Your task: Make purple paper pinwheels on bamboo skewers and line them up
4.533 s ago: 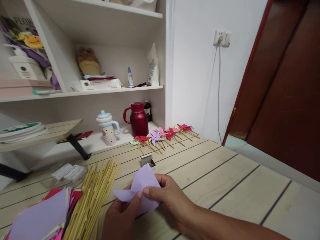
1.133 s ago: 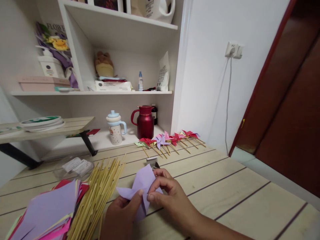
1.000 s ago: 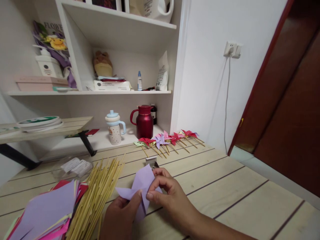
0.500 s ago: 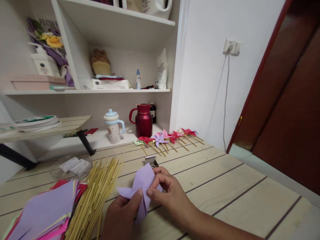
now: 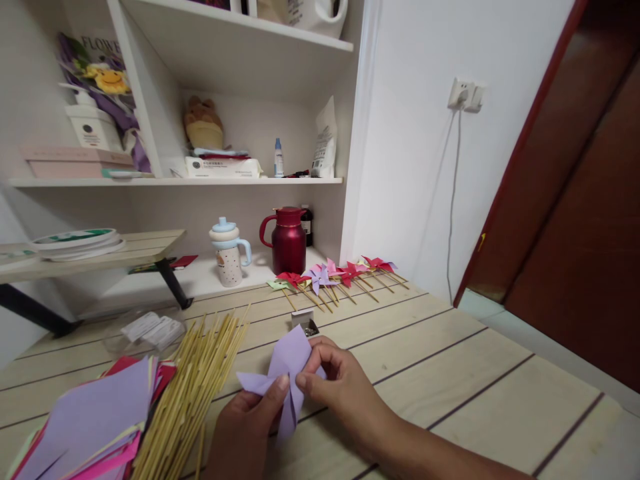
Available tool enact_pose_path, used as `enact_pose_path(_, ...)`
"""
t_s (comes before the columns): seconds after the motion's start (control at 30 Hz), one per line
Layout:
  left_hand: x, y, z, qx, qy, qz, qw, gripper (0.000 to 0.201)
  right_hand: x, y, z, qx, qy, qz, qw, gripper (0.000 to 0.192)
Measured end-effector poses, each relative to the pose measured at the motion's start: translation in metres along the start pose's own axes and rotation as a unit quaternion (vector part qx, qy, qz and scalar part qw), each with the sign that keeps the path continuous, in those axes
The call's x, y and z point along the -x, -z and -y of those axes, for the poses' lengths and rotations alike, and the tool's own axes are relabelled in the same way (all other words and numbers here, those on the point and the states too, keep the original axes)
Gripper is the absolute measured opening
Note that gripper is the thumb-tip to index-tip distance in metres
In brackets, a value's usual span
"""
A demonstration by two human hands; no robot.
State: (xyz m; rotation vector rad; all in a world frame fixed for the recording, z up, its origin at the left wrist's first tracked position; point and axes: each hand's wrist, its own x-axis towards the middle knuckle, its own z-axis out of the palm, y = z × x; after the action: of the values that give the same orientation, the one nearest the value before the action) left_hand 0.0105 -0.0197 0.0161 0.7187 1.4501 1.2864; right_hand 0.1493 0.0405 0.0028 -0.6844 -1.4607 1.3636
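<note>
Over the pale wooden desk [image 5: 450,373], both hands pinch a folded lilac paper [image 5: 283,367], left hand [image 5: 245,433] and right hand [image 5: 340,393] each in a narrow grip, just beside the bamboo sticks [image 5: 195,393].

The left hand [image 5: 245,437] rises from the near edge of the tabletop, thumb pointing up and pressed forward in a pinch. The right hand [image 5: 340,390] comes in from the near right corner on a bare forearm, fingers curled, thumb tip meeting the left thumb tip, both pinching closed.
</note>
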Motion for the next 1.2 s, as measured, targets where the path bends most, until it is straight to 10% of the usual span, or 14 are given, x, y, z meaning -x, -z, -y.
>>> enact_pose_path(1.2, 0.009, -0.006, -0.017, -0.125, -0.028, -0.096, 0.987, 0.034, 0.002, 0.002, -0.007, 0.029, -0.007, 0.011, 1.0, 0.019)
